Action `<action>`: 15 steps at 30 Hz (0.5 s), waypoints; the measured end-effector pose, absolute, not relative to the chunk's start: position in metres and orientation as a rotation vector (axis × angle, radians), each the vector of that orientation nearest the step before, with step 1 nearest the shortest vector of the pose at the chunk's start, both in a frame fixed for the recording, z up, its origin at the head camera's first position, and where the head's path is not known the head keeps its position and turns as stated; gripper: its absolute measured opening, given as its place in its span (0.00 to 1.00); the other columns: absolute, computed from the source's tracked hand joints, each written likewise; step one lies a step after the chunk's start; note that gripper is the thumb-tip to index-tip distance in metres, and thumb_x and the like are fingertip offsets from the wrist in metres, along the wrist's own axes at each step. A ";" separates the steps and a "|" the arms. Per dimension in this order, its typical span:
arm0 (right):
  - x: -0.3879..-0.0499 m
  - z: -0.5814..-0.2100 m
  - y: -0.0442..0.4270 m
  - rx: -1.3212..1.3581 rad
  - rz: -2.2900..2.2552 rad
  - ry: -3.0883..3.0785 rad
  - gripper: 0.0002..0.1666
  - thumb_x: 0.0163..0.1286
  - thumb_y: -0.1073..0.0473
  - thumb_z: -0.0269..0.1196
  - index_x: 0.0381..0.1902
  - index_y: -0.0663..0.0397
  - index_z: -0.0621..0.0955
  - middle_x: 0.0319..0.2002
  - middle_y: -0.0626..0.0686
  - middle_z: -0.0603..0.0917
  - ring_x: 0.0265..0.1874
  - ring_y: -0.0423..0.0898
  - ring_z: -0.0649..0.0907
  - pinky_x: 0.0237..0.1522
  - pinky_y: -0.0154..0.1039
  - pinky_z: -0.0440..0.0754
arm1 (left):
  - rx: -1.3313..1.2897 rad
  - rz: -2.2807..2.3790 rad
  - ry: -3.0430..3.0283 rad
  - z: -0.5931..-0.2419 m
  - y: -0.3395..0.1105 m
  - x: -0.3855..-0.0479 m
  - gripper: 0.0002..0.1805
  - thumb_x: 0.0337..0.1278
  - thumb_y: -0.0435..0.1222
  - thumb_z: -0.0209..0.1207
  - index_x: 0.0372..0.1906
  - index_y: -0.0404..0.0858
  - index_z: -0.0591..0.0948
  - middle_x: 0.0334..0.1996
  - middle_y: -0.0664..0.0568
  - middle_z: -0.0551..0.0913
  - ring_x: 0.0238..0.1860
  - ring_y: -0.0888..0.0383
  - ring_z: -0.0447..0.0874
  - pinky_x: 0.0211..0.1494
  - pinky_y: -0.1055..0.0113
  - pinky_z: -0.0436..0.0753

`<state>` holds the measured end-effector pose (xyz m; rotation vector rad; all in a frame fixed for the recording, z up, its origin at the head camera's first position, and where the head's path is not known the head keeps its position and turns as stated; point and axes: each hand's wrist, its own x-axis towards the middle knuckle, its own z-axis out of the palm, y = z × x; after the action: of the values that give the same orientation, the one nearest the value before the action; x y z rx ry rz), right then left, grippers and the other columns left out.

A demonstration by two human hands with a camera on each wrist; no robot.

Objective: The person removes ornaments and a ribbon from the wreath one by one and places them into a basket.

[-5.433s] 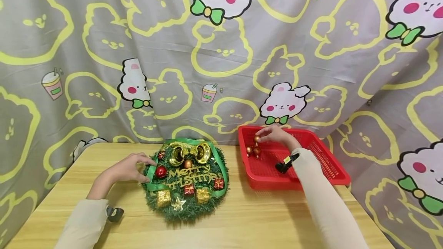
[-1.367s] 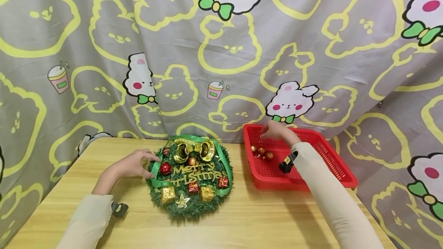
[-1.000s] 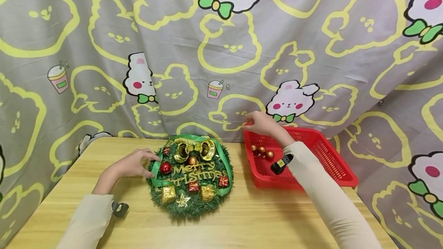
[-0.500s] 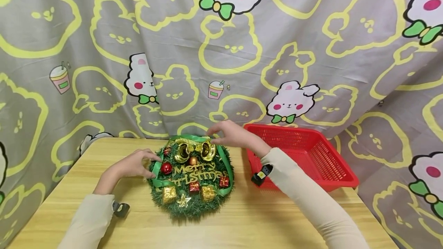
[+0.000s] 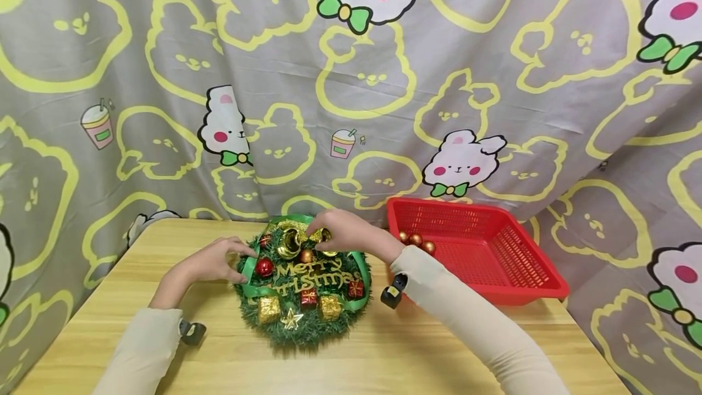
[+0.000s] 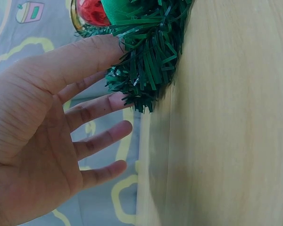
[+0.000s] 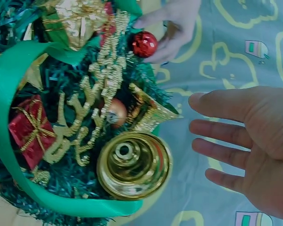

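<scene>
A green tinsel wreath [image 5: 296,335] lies on the table, bearing gold bells [image 5: 289,244], gold "Merry Christmas" lettering [image 5: 315,280], green ribbon and small wrapped boxes. At its left edge my left hand [image 5: 211,261] touches the tinsel with thumb and fingertips; in the left wrist view its fingers are fairly straight and spread. My right hand [image 5: 347,230] hovers over the bells, partly covering one. From the right wrist view, the right fingers [image 7: 221,133] are extended with nothing in them, apart from the bell [image 7: 134,165]. An orange bauble [image 5: 306,255] and a red bauble [image 5: 264,267] sit among the decorations.
A red plastic basket [image 5: 488,293] stands at the table's back right, holding several orange baubles [image 5: 415,240] near its left wall. Behind the wooden table [image 5: 230,361] hangs a patterned grey curtain [image 5: 373,157].
My right hand, earlier pinching a bauble inside the basket, has let it go, risen out and moved left over the wreath's bells. My left hand stays at the wreath's edge.
</scene>
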<state>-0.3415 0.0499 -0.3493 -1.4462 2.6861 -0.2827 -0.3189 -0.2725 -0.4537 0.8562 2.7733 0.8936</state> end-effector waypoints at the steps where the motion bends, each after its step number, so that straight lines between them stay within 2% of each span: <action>1: -0.341 -0.351 0.048 -1.463 -0.265 2.685 0.18 0.68 0.61 0.70 0.55 0.56 0.86 0.55 0.52 0.88 0.58 0.48 0.84 0.63 0.43 0.82 | 0.857 0.892 2.774 -0.454 -0.273 -0.319 0.31 0.45 0.41 0.78 0.57 0.37 0.84 0.52 0.42 0.82 0.53 0.42 0.78 0.55 0.40 0.81; 8: -0.345 -0.367 0.038 -1.541 -0.137 2.703 0.17 0.66 0.60 0.71 0.53 0.52 0.87 0.53 0.49 0.89 0.56 0.46 0.85 0.63 0.45 0.81 | 0.862 0.892 2.781 -0.454 -0.274 -0.319 0.31 0.45 0.41 0.78 0.57 0.37 0.84 0.52 0.43 0.82 0.53 0.43 0.78 0.55 0.40 0.81; 15: -0.350 -0.382 0.033 -1.471 -0.046 2.723 0.16 0.66 0.58 0.72 0.53 0.45 0.88 0.54 0.43 0.88 0.59 0.42 0.84 0.72 0.52 0.72 | 0.856 0.909 2.771 -0.453 -0.273 -0.318 0.31 0.44 0.40 0.78 0.57 0.37 0.84 0.52 0.42 0.82 0.52 0.43 0.78 0.54 0.42 0.81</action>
<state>-0.3503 0.0335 -0.3821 -1.4709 2.7232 -0.0464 -0.3180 -0.2728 -0.4533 0.8558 2.7708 0.9087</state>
